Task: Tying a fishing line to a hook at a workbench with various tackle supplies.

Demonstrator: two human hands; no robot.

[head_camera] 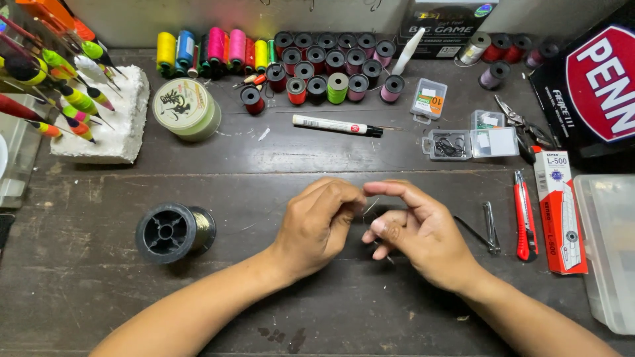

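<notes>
Your left hand (316, 227) is curled nearly closed at the centre of the surface (99, 291), thumb and forefinger pinched together. Your right hand (417, 228) sits just beside it, forefinger extended toward the left fingertips and the other fingers folded loosely in. A thin fishing line (372, 206) shows faintly in the gap between the two hands; whether either pinch also holds a hook or other small part cannot be told.

Procedure for the step in hand, judged from this position:

- Keep both pinches close together so the line between them stays short and under light tension
- Work above the bare area of the surface, where the pale line reads against the dark wood
- Keep your wrists low and steady

The black line spool (173, 232) lies on its side well to your left; allow slack from it so the line does not drag. The open hook box (451, 144) stands beyond your right hand, with the nail clipper (489, 228) and red utility knife (525, 217) near to its right
</notes>
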